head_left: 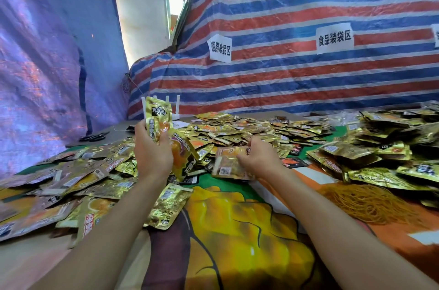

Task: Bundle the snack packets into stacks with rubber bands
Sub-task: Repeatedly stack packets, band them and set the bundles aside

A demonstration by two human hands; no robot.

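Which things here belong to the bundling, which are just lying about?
Job: gold foil snack packets in left hand, another gold packet in right hand, loose packet heap, orange rubber band pile.
Idle: black scissors, white antenna router, white paper signs.

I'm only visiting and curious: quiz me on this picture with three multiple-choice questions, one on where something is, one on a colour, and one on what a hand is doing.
1. Where does the heap of rubber bands lie?
A) in a box at the far left
B) hung on the wall
C) on the printed cloth, at the right

2. What colour are most of the snack packets?
A) gold
B) white
C) plain blue

3. What is the left hand doing?
A) lying flat and empty
B) gripping a few packets, held upright
C) stretching a band

Answers:
1 C: the tan tangle rests on the cloth at the right edge.
2 A: shiny gold foil shows all over the pile.
3 B: its fingers curl round packets that stand up above the pile.
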